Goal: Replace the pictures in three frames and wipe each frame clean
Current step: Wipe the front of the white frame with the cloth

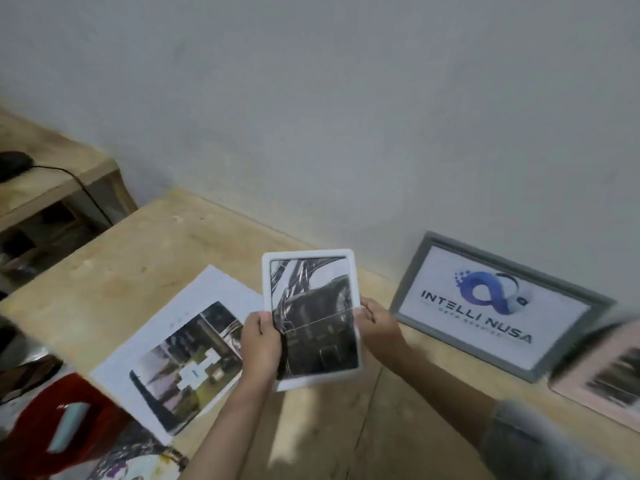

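Note:
I hold a white picture frame (311, 317) upright above the wooden table (121, 271), with a dark black-and-white picture showing in it. My left hand (260, 344) grips its left edge and my right hand (377, 323) grips its right edge. A grey frame (502, 306) with a blue logo print leans against the wall to the right. A pink frame (602, 379) lies at the far right, blurred. A loose printed sheet (180, 355) with a colour photo lies flat on the table to the left of the white frame.
A red object (45, 431) with a pale cloth-like piece on it sits at the lower left, beside another printed picture (138, 462). A second wooden desk (45, 188) stands at the far left with a black mouse (12, 164) and its cable. The wall rises right behind the table.

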